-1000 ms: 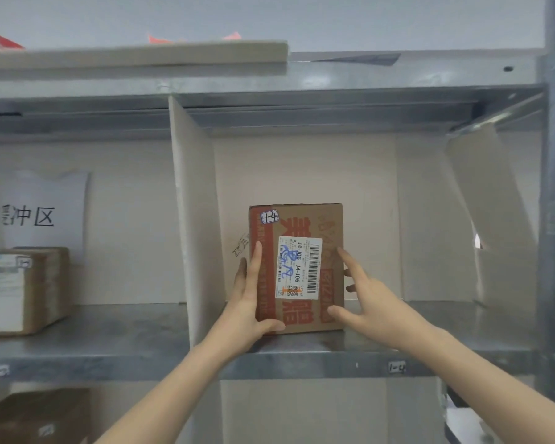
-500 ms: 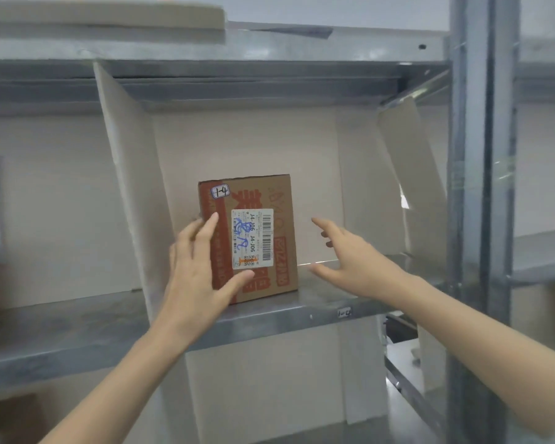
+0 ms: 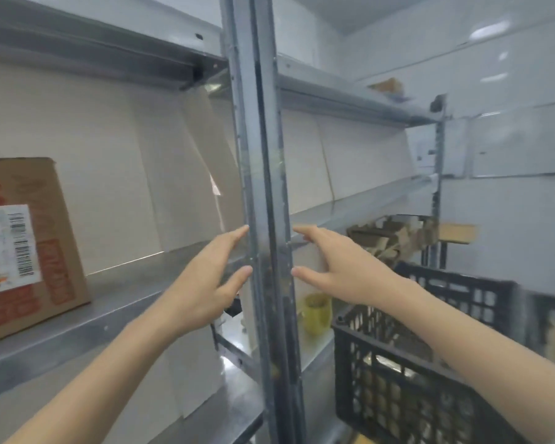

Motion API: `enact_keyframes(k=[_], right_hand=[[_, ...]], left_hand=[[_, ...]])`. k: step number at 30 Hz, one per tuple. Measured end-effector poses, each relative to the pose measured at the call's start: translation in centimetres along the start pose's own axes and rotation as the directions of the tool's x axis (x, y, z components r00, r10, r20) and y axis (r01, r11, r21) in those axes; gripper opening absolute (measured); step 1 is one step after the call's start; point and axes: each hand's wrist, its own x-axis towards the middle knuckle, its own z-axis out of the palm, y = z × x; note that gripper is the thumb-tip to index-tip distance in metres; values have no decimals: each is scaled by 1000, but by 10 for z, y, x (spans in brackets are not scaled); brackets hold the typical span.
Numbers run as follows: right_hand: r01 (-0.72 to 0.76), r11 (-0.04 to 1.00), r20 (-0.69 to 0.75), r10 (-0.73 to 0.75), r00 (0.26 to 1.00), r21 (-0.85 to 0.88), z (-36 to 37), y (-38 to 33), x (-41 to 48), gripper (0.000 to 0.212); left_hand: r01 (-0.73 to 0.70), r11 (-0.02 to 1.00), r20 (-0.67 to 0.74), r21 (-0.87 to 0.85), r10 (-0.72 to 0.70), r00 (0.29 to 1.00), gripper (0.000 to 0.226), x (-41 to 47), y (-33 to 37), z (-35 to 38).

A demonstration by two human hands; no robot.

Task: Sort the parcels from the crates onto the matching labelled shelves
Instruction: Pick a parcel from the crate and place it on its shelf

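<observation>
A: Parcel location?

B: Cardboard parcel [image 3: 29, 245] at the far left, partly cut off by the edge of the view. It stands upright on the metal shelf [image 3: 119, 299]. Brown face with red printing. The white shipping label [image 3: 5, 248] faces outward. It shows a barcode, but the text is too blurred to read reliably.

A: Left hand?

B: Left hand [image 3: 205, 283] is raised, fingers extended and slightly spread, thumb out below them. Nothing in it. It is well apart from the parcel and just left of the steel upright [image 3: 263, 187]. The fingertips overlap the upright's edge. Cannot tell if they touch it.

A: Right hand?

B: Right hand [image 3: 337, 270] is at the same height, just right of the upright. Fingers straight, thumb lower, nothing held. The two palms face each other with the post between them.

A: Surroundings?

B: Black plastic crate [image 3: 407, 373] at lower right, under the right forearm. Brownish contents show through its lattice, too blurred to identify. A yellow cup [image 3: 316, 310] sits on the lower shelf [image 3: 314, 347], between the upright and the crate. A beige cardboard divider [image 3: 215, 161] leans tilted at the right end of the parcel's bay, behind the left hand. Farther back on the right is a second dark crate [image 3: 394, 235] holding cardboard scraps.
</observation>
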Motion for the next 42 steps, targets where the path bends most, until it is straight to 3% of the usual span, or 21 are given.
enact_keyframes(k=[7,12,25,36,39,42], right_hand=[[-363,917,62,377,924,-167,-39,129,-87,58],[-468,843,136,513,847,-263,-52,201,-117,53],[-517,842,245,539,806,-153,-13,310,-115,49],[-608,774,250,633,733,-175,39,346,-101,55],[-621,763,187,646,740,-179,50,351,-93,65],[-589,754,102,636,765,-291,54,359,-85,77]], left_hand=[[-151,988,387,-43,155,909,47,66,42,114],[-162,984,602,-68,170,780,51,116,66,186],[-91,987,659,-134,158,736,55,173,68,338],[-167,975,729,-148,222,648,59,222,17,424],[-257,959,658,-118,270,703,74,230,9,439],[-381,924,559,-34,333,759,90,242,4,444]])
